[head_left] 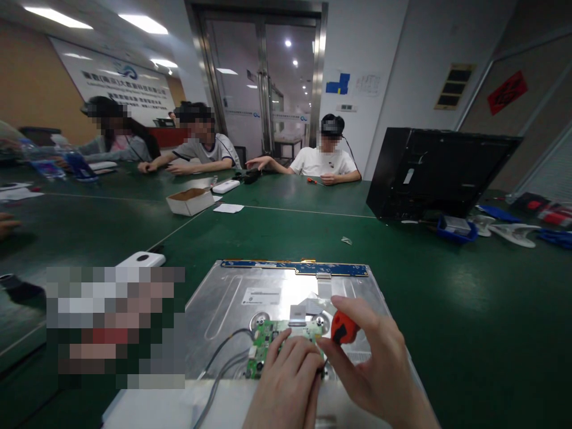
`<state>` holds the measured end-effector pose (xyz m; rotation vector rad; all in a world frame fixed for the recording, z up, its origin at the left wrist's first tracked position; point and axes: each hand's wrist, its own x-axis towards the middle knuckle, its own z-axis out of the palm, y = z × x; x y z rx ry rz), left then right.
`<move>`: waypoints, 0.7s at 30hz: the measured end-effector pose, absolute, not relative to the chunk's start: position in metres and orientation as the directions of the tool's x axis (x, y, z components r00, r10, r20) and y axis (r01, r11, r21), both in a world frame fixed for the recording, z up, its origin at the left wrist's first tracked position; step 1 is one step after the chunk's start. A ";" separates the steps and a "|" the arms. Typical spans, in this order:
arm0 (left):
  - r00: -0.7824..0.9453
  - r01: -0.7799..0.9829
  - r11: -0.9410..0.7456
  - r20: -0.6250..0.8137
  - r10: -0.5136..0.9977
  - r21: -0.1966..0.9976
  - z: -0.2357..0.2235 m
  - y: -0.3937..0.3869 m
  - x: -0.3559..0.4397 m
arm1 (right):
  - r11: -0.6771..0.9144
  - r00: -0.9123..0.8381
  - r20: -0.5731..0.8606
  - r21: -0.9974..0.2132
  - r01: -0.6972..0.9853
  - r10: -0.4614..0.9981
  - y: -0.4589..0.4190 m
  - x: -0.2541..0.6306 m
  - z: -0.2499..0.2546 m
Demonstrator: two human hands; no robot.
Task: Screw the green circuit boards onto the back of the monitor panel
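My right hand (379, 357) pinches the red-orange, black-marked handle of a screwdriver (343, 328) between thumb and fingertips, over the right side of a green circuit board (268, 333). My left hand (290, 375) rests on the board, fingers bent over it. Its thumb and index finger come together beside a small dark part at the board's right edge; what they pinch is hidden. The board sits on the metal back of a flat display panel (223, 298). A flat ribbon cable (298, 314) leaves its top edge, and dark and grey cables (218, 381) run from its left side.
A blue strip board (286, 267) lines the panel's far edge. On the green table (286, 232) stand an open cardboard box (190, 202), a black monitor housing (438, 173) and a blue tray (456, 229). Three people sit across the table; part of another person's hand (8, 225) shows at left.
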<state>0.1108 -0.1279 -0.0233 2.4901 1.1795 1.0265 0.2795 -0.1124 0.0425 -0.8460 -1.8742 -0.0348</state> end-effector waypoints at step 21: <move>0.435 0.619 -0.664 0.519 0.735 0.420 -0.023 -0.128 0.112 | 0.760 -0.225 0.818 -0.339 0.555 0.530 -0.108 0.279 0.038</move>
